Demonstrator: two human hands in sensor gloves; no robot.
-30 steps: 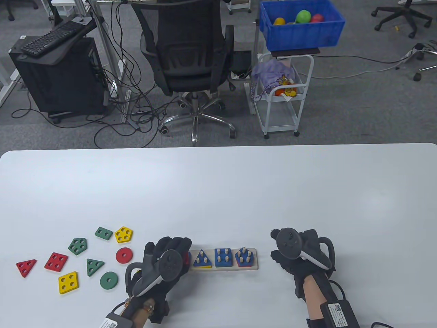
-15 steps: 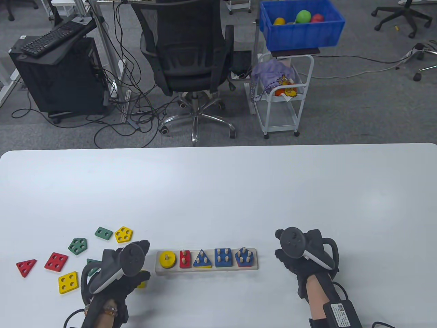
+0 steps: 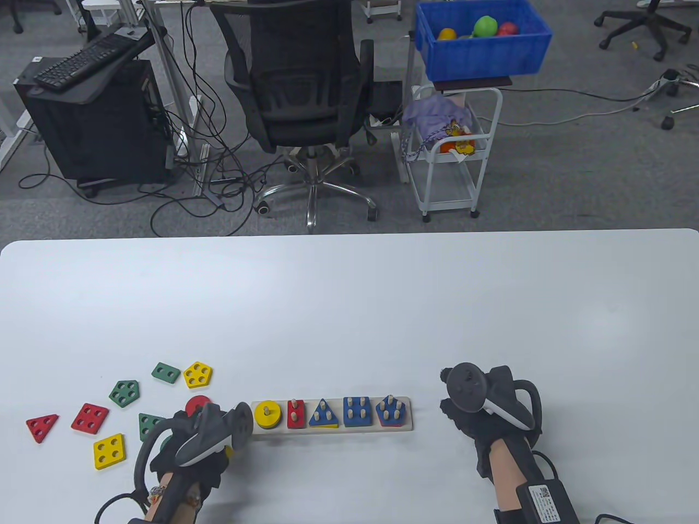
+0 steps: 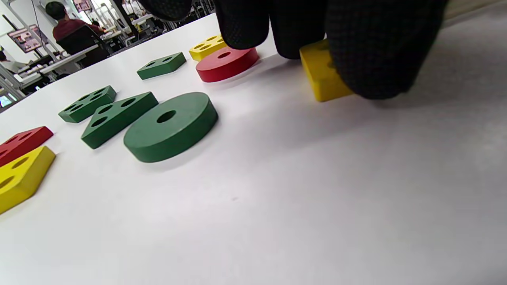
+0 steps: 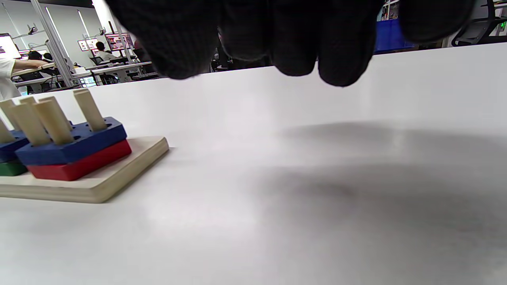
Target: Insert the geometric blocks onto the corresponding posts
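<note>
Left hand (image 4: pixel 336 35) fingers grip 1 yellow block (image 4: pixel 323 75) (on the table); right hand (image 5: pixel 277 35) curled, holding nothing.

The left hand (image 4: pixel 356 43) is covering most of a yellow block (image 4: pixel 323 75), hiding its shape, while a yellow square block (image 4: pixel 20 178) is running off the frame's left edge.
</note>
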